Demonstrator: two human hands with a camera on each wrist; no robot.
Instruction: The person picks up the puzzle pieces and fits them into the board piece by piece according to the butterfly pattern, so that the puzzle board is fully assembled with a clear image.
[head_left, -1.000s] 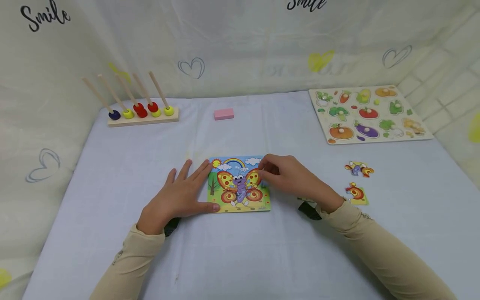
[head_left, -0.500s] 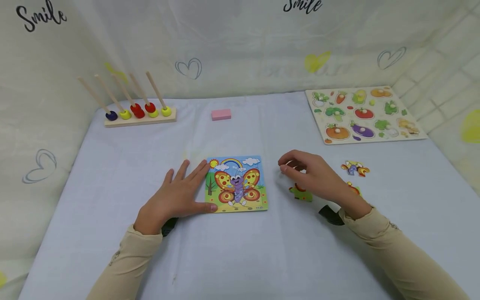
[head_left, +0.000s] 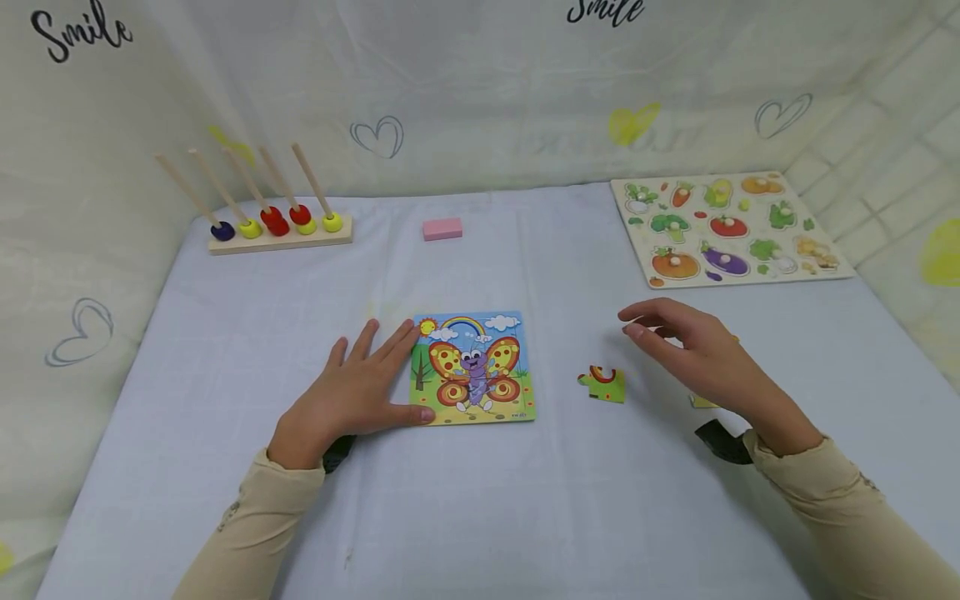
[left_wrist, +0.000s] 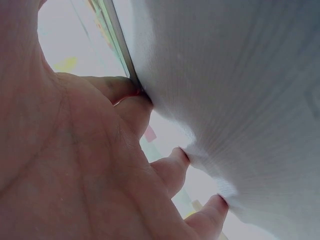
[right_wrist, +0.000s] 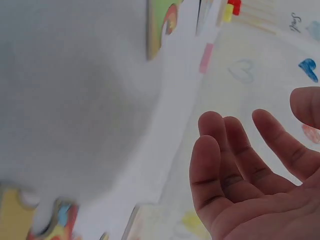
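Note:
A butterfly picture puzzle [head_left: 476, 367] lies flat in the middle of the table. My left hand [head_left: 341, 392] rests at its left side with spread fingers; the thumb lies over the lower left corner and a fingertip touches the upper left edge. To the right, my right hand [head_left: 697, 354] hovers above the cloth, fingers loosely bent and holding nothing, as the right wrist view confirms. A loose green puzzle piece [head_left: 603, 385] lies between the puzzle and that hand. Under the right hand, another puzzle piece [head_left: 702, 402] shows only a yellow edge; the rest is hidden.
At the back left stands a wooden bead stacker [head_left: 281, 237] with upright pegs. A pink block [head_left: 442, 229] sits at the back middle. The vegetable peg board [head_left: 731, 229] occupies the back right, near the patterned curtain [head_left: 480, 100].
My right hand has left the puzzle's right edge and moved rightward over the loose pieces, uncovering the green one and covering those farther right. The left hand stays in place.

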